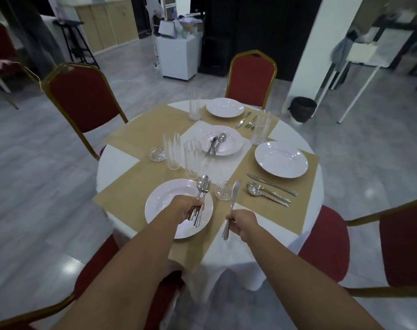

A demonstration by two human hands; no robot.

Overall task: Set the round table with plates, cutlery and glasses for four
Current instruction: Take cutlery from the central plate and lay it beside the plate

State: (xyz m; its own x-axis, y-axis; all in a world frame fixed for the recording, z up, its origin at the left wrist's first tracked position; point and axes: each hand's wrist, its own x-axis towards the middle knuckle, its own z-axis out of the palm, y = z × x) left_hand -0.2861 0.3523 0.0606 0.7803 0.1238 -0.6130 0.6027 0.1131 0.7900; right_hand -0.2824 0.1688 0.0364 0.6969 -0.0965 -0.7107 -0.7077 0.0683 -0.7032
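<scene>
While my left hand (189, 207) grips a spoon and fork (203, 186) above the white plate (162, 203) at six o'clock on the round counter (118, 160), my right hand (242, 223) holds a table knife (234, 198) just right of it; another plate (281, 159) at three o'clock has cutlery (271, 189) beside it.

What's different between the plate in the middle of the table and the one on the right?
The middle plate has cutlery lying in it; the right plate is bare, with its knife, fork and spoon laid beside it. The middle plate sits on the white cloth at the centre; the right plate sits on a tan mat near the edge. Both are round, white and deep-rimmed.
</scene>
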